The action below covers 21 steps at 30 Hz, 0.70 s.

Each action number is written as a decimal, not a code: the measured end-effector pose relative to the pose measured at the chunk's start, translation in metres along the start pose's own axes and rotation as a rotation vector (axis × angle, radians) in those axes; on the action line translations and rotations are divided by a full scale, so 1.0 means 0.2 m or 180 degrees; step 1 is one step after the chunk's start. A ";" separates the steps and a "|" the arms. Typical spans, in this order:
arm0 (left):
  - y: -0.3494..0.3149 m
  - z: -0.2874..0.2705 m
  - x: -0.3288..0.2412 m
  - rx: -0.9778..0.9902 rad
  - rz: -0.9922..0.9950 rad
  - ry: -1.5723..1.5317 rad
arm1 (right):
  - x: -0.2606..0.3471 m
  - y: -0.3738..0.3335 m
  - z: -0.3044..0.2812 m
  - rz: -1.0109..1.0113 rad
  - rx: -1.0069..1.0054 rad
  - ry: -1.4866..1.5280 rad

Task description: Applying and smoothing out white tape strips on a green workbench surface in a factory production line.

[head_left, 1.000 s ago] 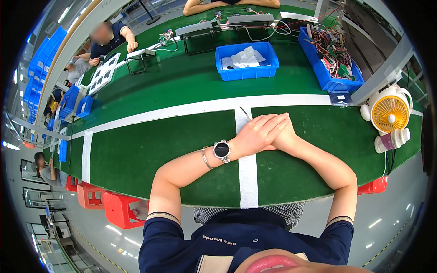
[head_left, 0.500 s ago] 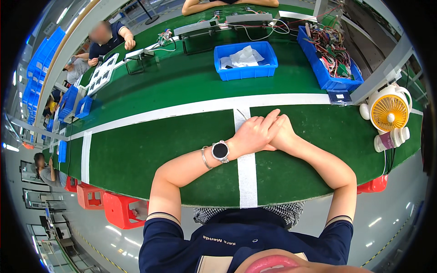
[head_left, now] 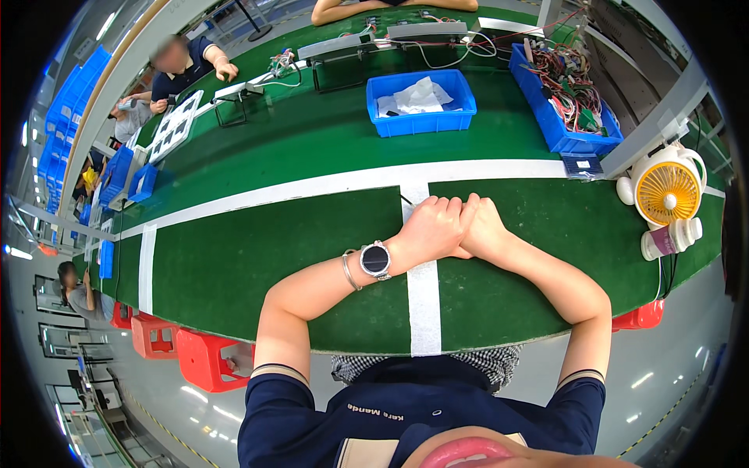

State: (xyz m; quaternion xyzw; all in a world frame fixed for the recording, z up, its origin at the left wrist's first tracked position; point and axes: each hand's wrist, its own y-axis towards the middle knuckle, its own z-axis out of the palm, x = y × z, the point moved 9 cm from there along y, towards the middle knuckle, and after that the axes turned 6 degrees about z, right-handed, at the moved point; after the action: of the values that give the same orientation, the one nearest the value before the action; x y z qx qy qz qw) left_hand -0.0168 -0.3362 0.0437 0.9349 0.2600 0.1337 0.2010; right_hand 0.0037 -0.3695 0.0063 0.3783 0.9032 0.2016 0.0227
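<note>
My left hand [head_left: 429, 230] and my right hand [head_left: 485, 228] are clasped together above the white strip [head_left: 425, 312] on the green table. The fingers of both are curled in and pressed against each other, so what lies between them is hidden. A thin dark stick-like thing [head_left: 406, 200] shows just beyond the left hand; I cannot tell whether it is held. On my left wrist are a round watch [head_left: 375, 260] and a metal bangle [head_left: 350, 271]. Both forearms rest near the table's front edge.
Ahead stand a blue bin [head_left: 421, 125] with crumpled white material and another blue bin [head_left: 558, 129] full of wires. At right are a yellow-and-white fan [head_left: 668, 193] and a white bottle [head_left: 667, 239]. Co-workers sit across and at far left. Red stools [head_left: 204, 359] line the near edge.
The raised fingers of my left hand have folded down against the right hand. My left wrist has turned slightly. The thin dark thing has shifted a little.
</note>
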 end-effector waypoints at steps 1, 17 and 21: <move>0.00 0.00 0.00 -0.0014 0.0028 -0.0026 | -0.01 0.00 0.01 0.0004 -0.0005 0.0004; -0.01 0.02 0.02 0.0071 -0.0015 -0.0065 | 0.01 0.01 -0.01 -0.0018 -0.0036 -0.0012; 0.00 0.01 0.01 0.0006 0.0028 -0.0068 | 0.01 0.01 -0.02 -0.0007 -0.0069 0.0014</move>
State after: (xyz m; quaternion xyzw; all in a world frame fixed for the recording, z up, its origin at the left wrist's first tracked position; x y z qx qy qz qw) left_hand -0.0138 -0.3351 0.0417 0.9376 0.2539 0.1244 0.2023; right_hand 0.0028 -0.3697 0.0114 0.3765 0.9014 0.2122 0.0251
